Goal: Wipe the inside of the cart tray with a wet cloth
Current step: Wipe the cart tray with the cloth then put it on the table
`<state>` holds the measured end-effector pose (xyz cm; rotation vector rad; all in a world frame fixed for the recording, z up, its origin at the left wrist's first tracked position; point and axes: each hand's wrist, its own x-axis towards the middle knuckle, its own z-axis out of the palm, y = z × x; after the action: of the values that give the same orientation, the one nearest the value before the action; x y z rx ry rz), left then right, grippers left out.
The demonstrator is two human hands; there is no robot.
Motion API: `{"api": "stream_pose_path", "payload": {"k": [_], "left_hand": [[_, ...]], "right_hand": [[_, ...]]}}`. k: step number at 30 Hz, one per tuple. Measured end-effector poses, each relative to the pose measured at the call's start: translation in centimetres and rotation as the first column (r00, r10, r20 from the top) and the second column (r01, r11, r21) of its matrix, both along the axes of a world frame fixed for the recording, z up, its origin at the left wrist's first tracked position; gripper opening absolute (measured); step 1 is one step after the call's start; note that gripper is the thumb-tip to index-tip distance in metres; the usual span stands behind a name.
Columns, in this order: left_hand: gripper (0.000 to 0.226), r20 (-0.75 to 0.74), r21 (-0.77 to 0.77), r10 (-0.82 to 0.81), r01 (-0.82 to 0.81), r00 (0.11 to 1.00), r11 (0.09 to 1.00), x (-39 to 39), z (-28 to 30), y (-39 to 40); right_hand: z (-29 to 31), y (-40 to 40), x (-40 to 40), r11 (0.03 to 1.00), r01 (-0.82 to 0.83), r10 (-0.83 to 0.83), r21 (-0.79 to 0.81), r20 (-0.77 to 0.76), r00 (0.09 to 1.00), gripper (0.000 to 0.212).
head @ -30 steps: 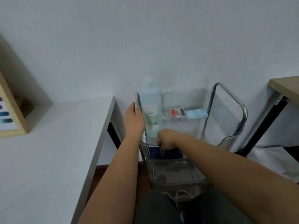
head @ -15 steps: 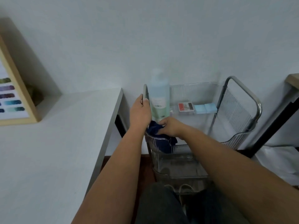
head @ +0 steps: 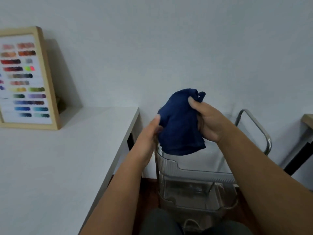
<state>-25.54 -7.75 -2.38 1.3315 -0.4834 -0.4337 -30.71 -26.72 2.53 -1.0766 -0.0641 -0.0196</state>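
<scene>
Against the wall at far left, a wood-framed colour chart (head: 25,78) leans upright on the white desk (head: 59,158), whose surface is smooth and matt. Right of the desk edge, the left hand (head: 150,131) touches the cloth's lower left border; whether its fingers pinch the fabric cannot be told, since the cloth hides them. The dark blue cloth (head: 179,124) hangs soft and bunched above the cart tray (head: 171,164), probably raised for refolding to a fresh face. The right hand (head: 208,122) grips the cloth's upper right corner, thumb curled over it. Below, the tray is clear ribbed plastic with rounded corners, framed by a polished metal handle (head: 257,126).
</scene>
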Motion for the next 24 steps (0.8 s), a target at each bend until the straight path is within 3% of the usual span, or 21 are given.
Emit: {"api": "stream_pose_path", "payload": {"k": [2, 4, 7, 11, 13, 15, 17, 21, 24], "left_hand": [[0.051, -0.126, -0.168, -0.204, 0.182, 0.971, 0.969, -0.5, 1.0, 1.3], [0.048, -0.142, -0.259, -0.203, 0.161, 0.969, 0.952, -1.1, 1.6, 2.4], [0.045, -0.065, -0.228, 0.022, -0.036, 0.998, 0.973, -1.5, 2.1, 4.4], [0.024, 0.121, -0.043, 0.25, -0.246, 0.961, 0.968, -2.0, 3.2, 8.0], [0.021, 0.168, 0.007, 0.286, -0.291, 0.943, 0.957, -2.1, 4.0, 10.1], [0.023, 0.182, 0.029, 0.307, -0.318, 0.934, 0.948, -1.8, 4.8, 12.3], [0.028, 0.166, 0.039, 0.317, -0.327, 0.934, 0.944, -1.1, 5.2, 14.6], [0.029, 0.107, 0.168, 0.296, -0.311, 0.949, 0.935, 1.0, 4.1, 19.3], [0.02, 0.133, 0.223, 0.357, -0.379, 0.924, 0.898, 2.0, 3.8, 22.8]], "right_hand": [[1.3, 1.3, -0.6, 0.999, -0.045, 0.044, 0.001, 0.028, 0.999, 0.045], [1.9, 2.5, -1.0, 0.997, -0.044, 0.046, -0.064, 0.035, 0.998, 0.044], [1.9, 3.9, -1.5, 0.964, 0.034, -0.036, -0.263, -0.005, 0.999, 0.033], [1.0, 5.8, -1.6, 0.824, 0.091, -0.111, -0.559, -0.002, 0.994, 0.025], [0.5, 7.1, -1.4, 0.853, 0.059, -0.064, -0.519, 0.008, 0.998, 0.026], [0.1, 8.8, -1.1, 0.934, -0.035, 0.04, -0.357, 0.007, 0.999, 0.037], [-0.2, 10.9, -0.5, 0.951, -0.113, 0.117, -0.287, -0.005, 0.993, 0.048], [-0.9, 15.0, 1.1, 0.904, -0.165, 0.154, -0.394, -0.061, 0.986, 0.051], [-1.4, 17.7, 2.2, 0.859, -0.111, 0.11, -0.5, -0.032, 0.993, 0.023]]}}
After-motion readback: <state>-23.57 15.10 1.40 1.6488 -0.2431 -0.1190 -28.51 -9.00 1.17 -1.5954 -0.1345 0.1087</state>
